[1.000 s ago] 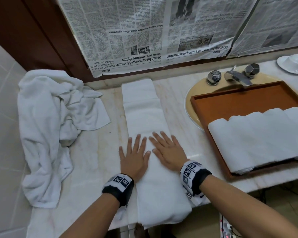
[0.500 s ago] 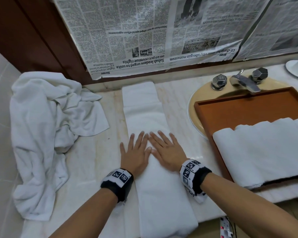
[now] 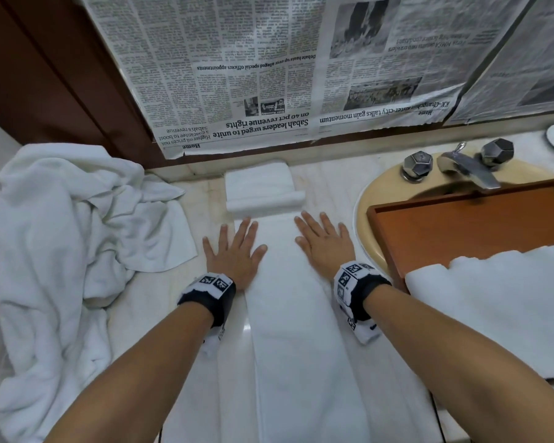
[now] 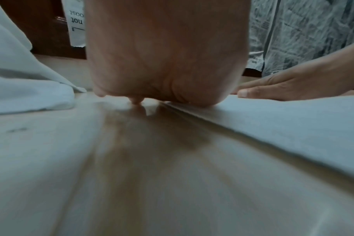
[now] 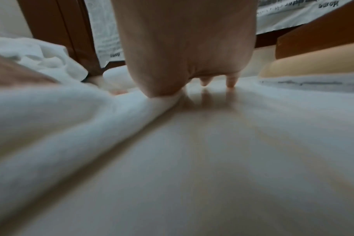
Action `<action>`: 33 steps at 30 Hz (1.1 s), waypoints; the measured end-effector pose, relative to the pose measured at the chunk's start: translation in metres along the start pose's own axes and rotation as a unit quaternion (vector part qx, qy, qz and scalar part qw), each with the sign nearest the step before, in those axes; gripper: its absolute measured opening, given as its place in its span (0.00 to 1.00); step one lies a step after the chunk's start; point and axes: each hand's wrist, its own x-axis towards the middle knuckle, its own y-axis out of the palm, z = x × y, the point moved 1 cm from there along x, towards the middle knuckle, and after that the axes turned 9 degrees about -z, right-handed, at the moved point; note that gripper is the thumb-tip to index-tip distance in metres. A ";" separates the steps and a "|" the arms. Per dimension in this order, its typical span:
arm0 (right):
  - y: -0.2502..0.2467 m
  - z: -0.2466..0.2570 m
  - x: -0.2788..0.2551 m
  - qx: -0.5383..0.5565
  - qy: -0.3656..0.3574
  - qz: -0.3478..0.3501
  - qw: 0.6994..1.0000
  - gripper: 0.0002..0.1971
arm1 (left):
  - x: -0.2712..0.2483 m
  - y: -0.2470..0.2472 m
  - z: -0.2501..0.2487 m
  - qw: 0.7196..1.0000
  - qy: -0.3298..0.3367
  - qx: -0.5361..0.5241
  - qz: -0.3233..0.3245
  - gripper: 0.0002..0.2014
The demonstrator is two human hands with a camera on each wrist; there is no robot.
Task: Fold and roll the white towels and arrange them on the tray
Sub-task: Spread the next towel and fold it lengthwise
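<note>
White long towel (image 3: pixel 296 314) flat on the counter (image 3: pixel 160 302), folded into a strip, far end rolled up a little near the wall. Left hand (image 3: pixel 234 251) flat, fingers straight and spread, half on the towel's left edge and half on the counter. Right hand (image 3: pixel 325 243) flat too, fingers straight, on the towel's right edge. Gripping nothing, just pressing down. Both arms stretched forward with black and white bands on the wrists. Rolled towels (image 3: pixel 493 302) side by side in the brown tray (image 3: pixel 461 225), over the yellow sink (image 3: pixel 375 199). Messy white towel pile (image 3: pixel 61 251) off to the left. Shiny tap (image 3: pixel 467 167) behind the tray. Newspaper (image 3: pixel 285 68) taped up on the wall.
</note>
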 end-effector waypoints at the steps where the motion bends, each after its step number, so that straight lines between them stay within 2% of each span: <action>1: -0.004 -0.004 0.005 0.008 0.003 0.002 1.000 0.27 | 0.007 -0.004 0.000 1.000 -0.005 -0.006 0.000 0.31; 4: -0.010 -0.013 -0.002 0.076 0.001 -0.054 0.996 0.26 | 0.002 -0.009 -0.003 0.998 -0.024 -0.053 -0.033 0.30; 7: -0.006 -0.010 -0.045 0.142 -0.020 -0.061 0.988 0.25 | -0.051 0.001 -0.019 0.993 -0.004 -0.095 -0.074 0.35; 9: 0.002 0.000 -0.079 0.120 -0.041 -0.027 0.992 0.26 | -0.094 0.011 -0.034 0.992 0.016 -0.105 -0.060 0.38; 11: 0.013 0.008 -0.103 0.066 -0.055 -0.005 0.996 0.29 | -0.123 0.031 -0.039 0.995 0.031 -0.093 -0.028 0.34; 13: 0.019 0.008 -0.112 0.037 -0.047 -0.005 0.998 0.32 | -0.139 0.041 -0.037 0.996 0.046 -0.060 -0.038 0.31; 17: 0.015 -0.006 -0.108 0.028 0.024 0.004 0.999 0.27 | -0.137 0.045 -0.014 0.999 0.016 -0.027 -0.032 0.34; 20: 0.009 -0.003 -0.110 0.034 0.073 -0.008 0.997 0.25 | -0.136 0.036 -0.008 0.999 -0.019 -0.043 -0.027 0.29; 22: 0.008 0.009 -0.124 0.044 0.069 -0.015 0.997 0.25 | -0.146 0.030 -0.011 0.997 -0.032 -0.073 -0.021 0.29; 26: 0.018 0.027 -0.165 0.031 0.037 -0.001 0.999 0.27 | -0.176 0.044 -0.020 0.998 0.017 -0.057 -0.008 0.31; 29: 0.019 0.013 -0.175 0.017 0.088 -0.005 0.996 0.27 | -0.183 0.052 -0.008 0.999 0.009 -0.037 -0.030 0.38; 31: 0.015 0.005 -0.178 0.034 0.114 -0.013 0.993 0.28 | -0.184 0.052 -0.003 0.998 -0.008 -0.045 -0.034 0.36; 33: 0.012 0.008 -0.183 0.076 0.090 -0.022 0.993 0.28 | -0.186 0.054 -0.003 0.998 -0.012 -0.054 -0.031 0.32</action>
